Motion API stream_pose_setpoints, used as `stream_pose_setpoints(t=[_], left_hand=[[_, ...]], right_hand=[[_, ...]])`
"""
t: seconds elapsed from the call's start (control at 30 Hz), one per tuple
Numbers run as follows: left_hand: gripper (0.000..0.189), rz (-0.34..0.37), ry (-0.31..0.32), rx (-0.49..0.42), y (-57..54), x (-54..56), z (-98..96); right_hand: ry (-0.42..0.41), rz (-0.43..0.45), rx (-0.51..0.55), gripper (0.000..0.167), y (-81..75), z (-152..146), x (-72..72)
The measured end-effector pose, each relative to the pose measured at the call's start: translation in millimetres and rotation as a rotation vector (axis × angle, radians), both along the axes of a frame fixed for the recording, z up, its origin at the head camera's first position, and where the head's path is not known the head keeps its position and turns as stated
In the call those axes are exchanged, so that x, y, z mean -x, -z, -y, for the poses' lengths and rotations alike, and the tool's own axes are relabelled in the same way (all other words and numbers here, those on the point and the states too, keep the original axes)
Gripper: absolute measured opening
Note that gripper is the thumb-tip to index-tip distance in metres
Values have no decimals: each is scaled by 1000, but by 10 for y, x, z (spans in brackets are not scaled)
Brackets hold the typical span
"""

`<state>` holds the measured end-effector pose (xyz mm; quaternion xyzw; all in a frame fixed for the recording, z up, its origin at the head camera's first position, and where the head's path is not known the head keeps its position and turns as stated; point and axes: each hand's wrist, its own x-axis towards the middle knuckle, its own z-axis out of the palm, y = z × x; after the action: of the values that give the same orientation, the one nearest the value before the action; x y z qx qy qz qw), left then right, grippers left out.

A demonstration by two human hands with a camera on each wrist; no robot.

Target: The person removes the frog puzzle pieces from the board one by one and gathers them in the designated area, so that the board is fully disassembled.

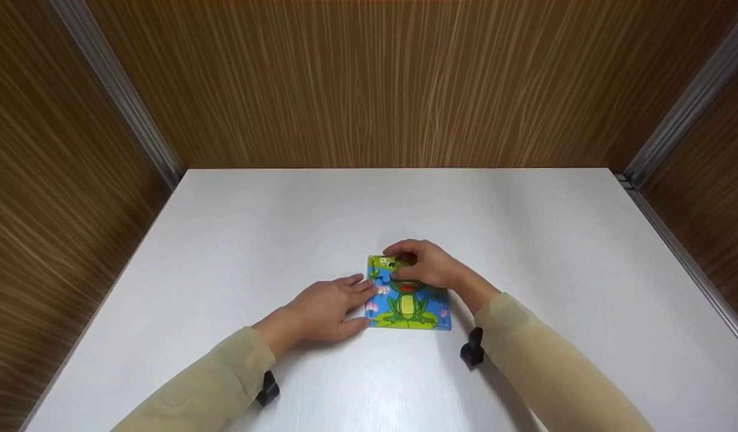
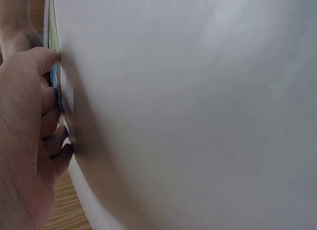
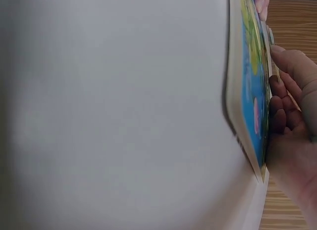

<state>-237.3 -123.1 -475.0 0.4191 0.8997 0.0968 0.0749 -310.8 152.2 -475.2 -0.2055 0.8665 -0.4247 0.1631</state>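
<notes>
A small square frog jigsaw puzzle [image 1: 407, 306] lies flat on the white table, showing a green frog on a lily pad against blue. My left hand [image 1: 330, 309] rests at its left edge, fingers extended, with fingertips touching the border. Over the puzzle's upper part is my right hand [image 1: 429, 264], which pinches a thin puzzle piece [image 3: 274, 64] between thumb and fingers, tilted off the board in the right wrist view. The hand covers the frog's upper head and the top right corner. Only the puzzle's edge [image 2: 53, 66] shows beside the left fingers in the left wrist view.
The white table [image 1: 273, 228] extends around the puzzle. Brown wood-grain panels [image 1: 369, 84] stand at the back and both sides, with metal strips [image 1: 114, 78] at the corners. A black wrist mount [image 1: 473, 349] hangs under the right sleeve, another [image 1: 268, 389] under the left.
</notes>
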Motion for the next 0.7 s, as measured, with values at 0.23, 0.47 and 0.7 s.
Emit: stream_pose_setpoints(t=[0.23, 0.47, 0.7], left_hand=[[66, 3, -5, 26, 28, 4, -27], [66, 13, -3, 27, 29, 13, -62], [66, 20, -8, 43, 19, 31, -39]], right_hand=[[5, -9, 51, 46, 9, -56, 12], [23, -89, 90, 44, -82, -181, 2], [89, -116, 77, 44, -221, -413, 51]])
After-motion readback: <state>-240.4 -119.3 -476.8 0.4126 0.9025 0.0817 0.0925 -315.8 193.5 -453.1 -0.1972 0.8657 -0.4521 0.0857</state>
